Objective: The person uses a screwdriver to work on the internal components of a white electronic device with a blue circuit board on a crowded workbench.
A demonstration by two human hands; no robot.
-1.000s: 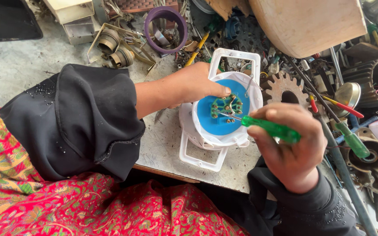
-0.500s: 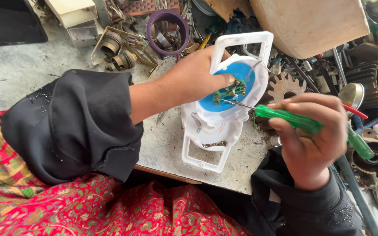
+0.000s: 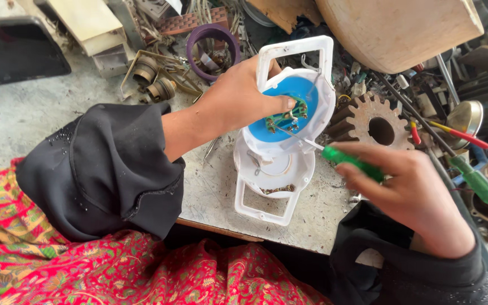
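cluttered grey workbench (image 3: 40,118) is seen from the head camera, with metal parts spread along its far edge and a red patterned cloth in the foreground.

a white plastic housing (image 3: 289,101) with a square handle is held tilted near the bench edge by the left hand (image 3: 238,101), whose fingers are closed around its rim, the thumb resting on the blue inner disc (image 3: 289,96). a green-handled screwdriver (image 3: 351,161) is gripped by the right hand (image 3: 413,192), its fingers closed on the handle, and its thin shaft is pointed into the small wiring cluster (image 3: 286,117) on the disc.

the housing is already opened: a second white shell half (image 3: 269,181) lies under it on the bench, with a small chain-like piece inside. the work on the wiring seems not finished.

a rusty gear (image 3: 377,124), a purple ring (image 3: 213,42) and another green screwdriver (image 3: 478,183) are lying near.
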